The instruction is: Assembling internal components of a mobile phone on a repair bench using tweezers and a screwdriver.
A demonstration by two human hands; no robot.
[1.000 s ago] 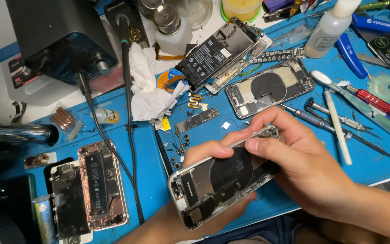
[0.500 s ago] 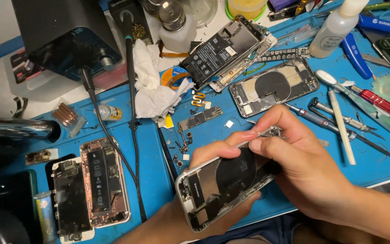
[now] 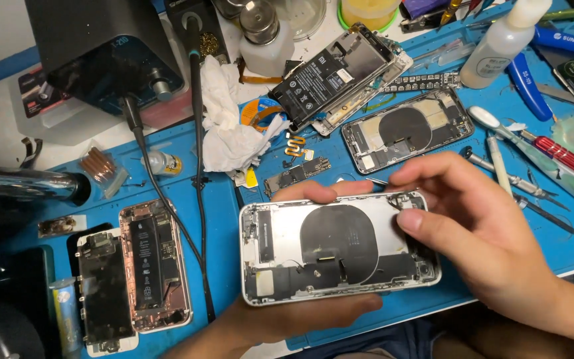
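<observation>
Phone housing (image 3: 340, 249) in left hand (image 3: 287, 312), right hand (image 3: 479, 233) prob. pinching corner.

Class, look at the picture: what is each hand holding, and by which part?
The left hand cradles the opened silver phone housing from beneath, gripping its long edges; the right hand pinches its top right corner.

A blue mat (image 3: 220, 219) covers the table. At the near left lie two opened phones (image 3: 134, 282) side by side. A crumpled white tissue (image 3: 230, 136) sits in the middle, with a small circuit board (image 3: 297, 176) just right of it. Farther right lie an opened phone with a black battery (image 3: 337, 76) and a phone back housing with a round black coil (image 3: 406, 129). Tweezers and screwdrivers (image 3: 539, 163) crowd the right edge, and a white squeeze bottle (image 3: 499, 43) stands far right.
</observation>
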